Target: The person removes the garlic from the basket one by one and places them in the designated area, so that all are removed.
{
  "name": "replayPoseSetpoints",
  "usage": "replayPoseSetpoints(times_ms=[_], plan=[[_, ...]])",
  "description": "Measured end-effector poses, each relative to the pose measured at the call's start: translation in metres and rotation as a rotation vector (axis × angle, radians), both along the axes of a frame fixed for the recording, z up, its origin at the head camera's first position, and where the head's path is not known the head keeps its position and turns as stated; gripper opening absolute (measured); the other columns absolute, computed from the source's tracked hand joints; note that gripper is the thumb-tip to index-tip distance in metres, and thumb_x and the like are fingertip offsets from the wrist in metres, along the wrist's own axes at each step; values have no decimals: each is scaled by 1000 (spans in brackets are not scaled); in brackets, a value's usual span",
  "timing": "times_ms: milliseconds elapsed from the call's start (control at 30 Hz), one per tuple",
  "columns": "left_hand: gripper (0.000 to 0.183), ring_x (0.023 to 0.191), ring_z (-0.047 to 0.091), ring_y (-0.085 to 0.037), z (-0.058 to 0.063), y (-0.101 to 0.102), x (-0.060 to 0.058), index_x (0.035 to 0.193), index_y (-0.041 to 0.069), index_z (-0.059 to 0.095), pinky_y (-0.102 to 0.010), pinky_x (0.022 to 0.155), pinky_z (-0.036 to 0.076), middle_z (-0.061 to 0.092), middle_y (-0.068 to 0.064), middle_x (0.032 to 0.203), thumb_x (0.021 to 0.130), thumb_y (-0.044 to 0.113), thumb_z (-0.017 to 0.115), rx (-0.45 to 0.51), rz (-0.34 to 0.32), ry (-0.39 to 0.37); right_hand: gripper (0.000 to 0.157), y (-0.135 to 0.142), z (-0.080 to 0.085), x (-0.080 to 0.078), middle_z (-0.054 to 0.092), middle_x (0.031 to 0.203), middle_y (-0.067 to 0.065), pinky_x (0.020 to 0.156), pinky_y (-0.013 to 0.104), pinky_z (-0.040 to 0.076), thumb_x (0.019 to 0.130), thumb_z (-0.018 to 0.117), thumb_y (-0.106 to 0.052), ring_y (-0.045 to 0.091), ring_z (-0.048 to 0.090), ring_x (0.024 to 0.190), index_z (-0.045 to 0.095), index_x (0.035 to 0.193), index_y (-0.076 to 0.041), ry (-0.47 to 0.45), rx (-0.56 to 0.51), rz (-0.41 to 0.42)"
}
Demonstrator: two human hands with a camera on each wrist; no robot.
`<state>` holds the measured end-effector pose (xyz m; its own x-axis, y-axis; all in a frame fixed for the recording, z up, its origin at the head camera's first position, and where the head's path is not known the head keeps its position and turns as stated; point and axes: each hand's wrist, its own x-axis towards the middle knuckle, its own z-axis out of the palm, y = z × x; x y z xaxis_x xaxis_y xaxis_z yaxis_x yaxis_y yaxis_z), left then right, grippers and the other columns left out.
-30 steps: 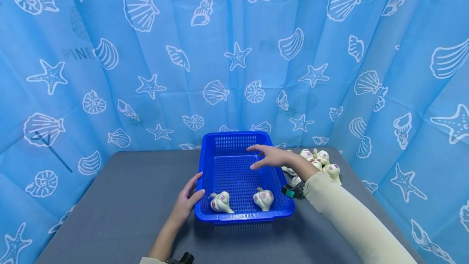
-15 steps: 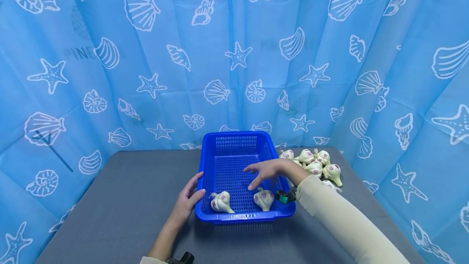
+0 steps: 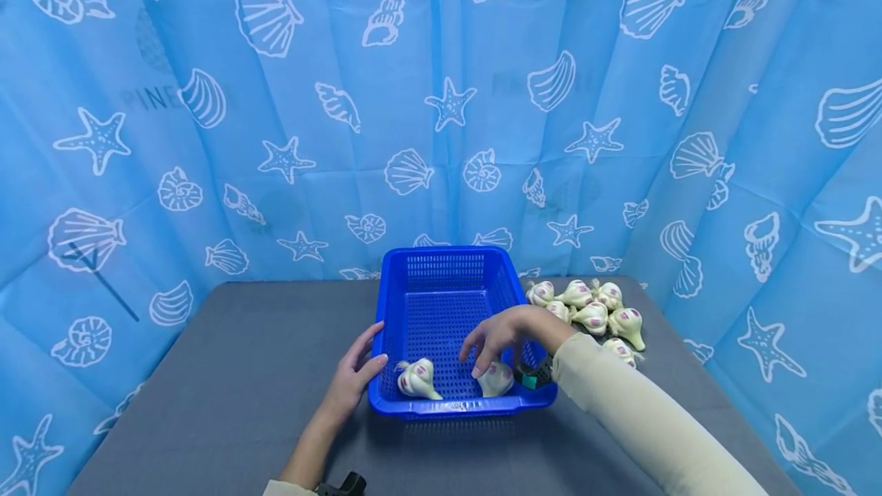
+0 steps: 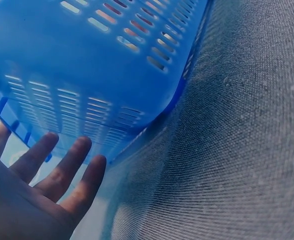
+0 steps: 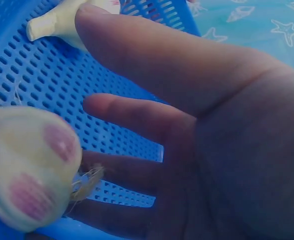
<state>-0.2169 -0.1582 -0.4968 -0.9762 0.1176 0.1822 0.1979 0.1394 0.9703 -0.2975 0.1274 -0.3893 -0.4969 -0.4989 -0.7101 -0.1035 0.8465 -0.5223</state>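
A blue plastic basket (image 3: 455,406) with slotted sides stands on the table. Two garlic bulbs lie at its near end: the left garlic bulb (image 3: 417,379) and the right garlic bulb (image 3: 496,380). My left hand (image 3: 351,377) rests at the basket's left rim; in the left wrist view its fingers (image 4: 82,150) spread along the outer wall. Inside the basket, my right hand (image 3: 499,335) reaches down over the right bulb, partly covering it. In the right wrist view that garlic bulb (image 5: 32,170) sits by the fingertips, with thumb and fingers apart, not gripping it.
Right of the basket, several more garlic bulbs (image 3: 591,318) lie in a pile on the grey table (image 3: 276,358). A single garlic bulb (image 3: 620,350) sits closer, beside the right sleeve. A blue shell-print curtain (image 3: 441,136) hangs behind and at both sides.
My right hand has moved down and nearer, from over the basket's middle to the right garlic bulb. More of the pile shows. My left hand and both bulbs in the basket stay in place.
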Motion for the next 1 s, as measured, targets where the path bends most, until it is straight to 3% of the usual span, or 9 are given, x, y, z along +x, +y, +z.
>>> replayPoseSetpoints(times_ms=[200,400,667,833,1000], plan=[[55,129,43,-46,0,0,-1,149,28,38,-63,97,39,38,-18,150,97,31,57,3,-3,6,35,0,-4,2,58,123,2,84,54,52,88,72,-26,28,54,115,64,122,-19,-16,11,-4],[55,128,44,-46,0,0,0,149,28,39,-63,97,40,38,-19,149,97,30,57,-1,-2,7,27,0,-8,3,61,111,2,83,50,53,85,75,-21,21,58,101,66,109,-14,-35,16,-18],[55,127,45,-46,0,-1,-2,149,27,38,-62,96,41,38,-19,149,98,29,57,12,-10,14,28,2,-12,3,58,106,6,78,44,55,81,73,-1,20,59,90,61,105,-11,-84,-86,18],[54,127,46,-45,-1,-1,-1,149,27,39,-61,96,42,39,-19,148,98,29,57,4,-8,11,32,3,-11,2,58,106,6,75,43,56,78,70,5,20,59,90,60,104,-11,-24,-130,37],[54,128,44,-46,0,-1,0,149,27,39,-62,97,40,39,-19,149,98,29,57,6,-5,8,32,6,-8,1,59,106,2,73,44,55,78,73,2,18,58,89,62,104,-12,115,-191,62]])
